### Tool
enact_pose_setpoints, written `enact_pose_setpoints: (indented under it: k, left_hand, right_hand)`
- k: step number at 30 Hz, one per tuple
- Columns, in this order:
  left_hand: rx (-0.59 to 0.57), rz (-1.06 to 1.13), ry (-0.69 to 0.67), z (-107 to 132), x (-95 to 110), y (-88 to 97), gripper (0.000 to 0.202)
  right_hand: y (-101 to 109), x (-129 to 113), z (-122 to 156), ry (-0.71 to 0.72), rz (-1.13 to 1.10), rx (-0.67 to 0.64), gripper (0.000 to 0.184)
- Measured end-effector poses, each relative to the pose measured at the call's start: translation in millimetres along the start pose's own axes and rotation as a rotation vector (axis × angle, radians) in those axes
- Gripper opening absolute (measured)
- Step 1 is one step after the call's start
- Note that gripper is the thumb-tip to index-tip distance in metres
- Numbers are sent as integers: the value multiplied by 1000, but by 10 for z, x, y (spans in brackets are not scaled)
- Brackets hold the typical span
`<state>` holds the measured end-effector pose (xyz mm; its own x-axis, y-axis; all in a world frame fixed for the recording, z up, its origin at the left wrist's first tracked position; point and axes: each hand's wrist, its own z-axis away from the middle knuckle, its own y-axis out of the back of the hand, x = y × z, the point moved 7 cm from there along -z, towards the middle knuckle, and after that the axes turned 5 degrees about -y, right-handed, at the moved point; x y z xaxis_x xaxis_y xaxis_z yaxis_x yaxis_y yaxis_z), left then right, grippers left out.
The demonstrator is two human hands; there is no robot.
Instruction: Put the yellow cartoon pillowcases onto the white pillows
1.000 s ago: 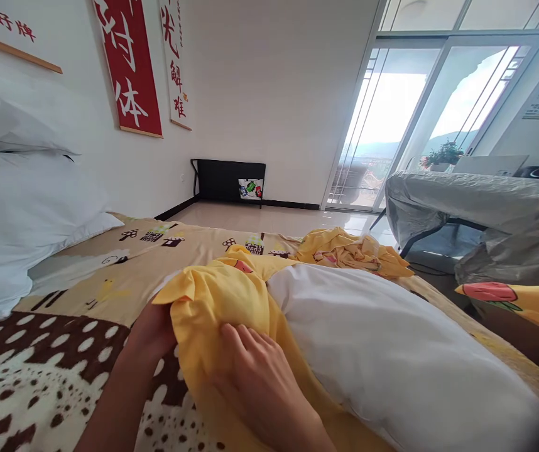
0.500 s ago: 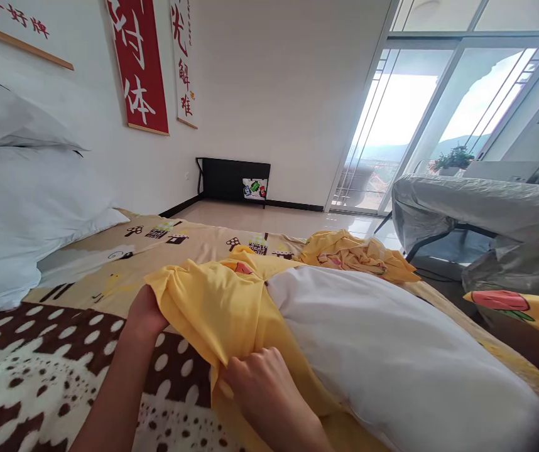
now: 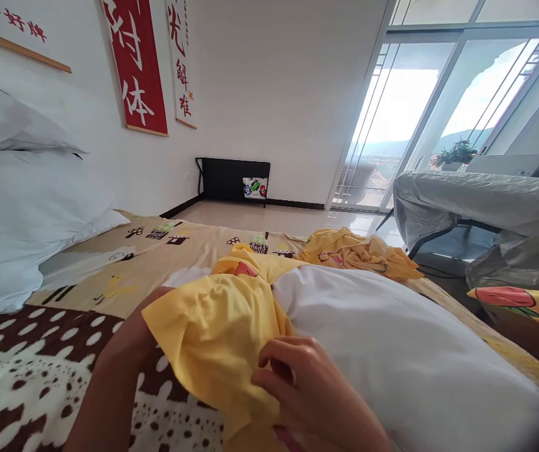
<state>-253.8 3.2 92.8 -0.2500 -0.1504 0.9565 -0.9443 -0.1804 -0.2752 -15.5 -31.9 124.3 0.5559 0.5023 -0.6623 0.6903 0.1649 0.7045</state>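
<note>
My right hand (image 3: pixel 310 383) arches over yellow cloth (image 3: pixel 217 326) beside a white pillow (image 3: pixel 382 333) on the bed (image 3: pixel 81 364), fingers loosely half-curled, while my left hand (image 3: pixel 138 321) reaches beneath, its grip impossible to tell.

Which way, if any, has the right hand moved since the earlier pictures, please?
Yes: judged against the black panel by the far wall, the right hand has shifted toward the right of the picture.
</note>
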Motion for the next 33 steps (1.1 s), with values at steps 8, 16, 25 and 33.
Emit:
enact_pose_setpoints:
  k: [8, 16, 25, 33]
  left_hand:
    - [-471, -296, -52, 442, 28, -966, 24]
    - [-524, -475, -194, 475, 78, -1072, 28]
    - [-487, -410, -172, 374, 35, -1040, 30]
    - [-332, -586, -375, 322, 134, -1044, 15]
  right_hand:
    - [-161, 2, -155, -71, -411, 138, 21]
    - [-176, 124, -240, -42, -633, 119, 23]
    - [-286, 309, -300, -135, -981, 91, 29]
    - [-302, 261, -316, -118, -1118, 54, 36]
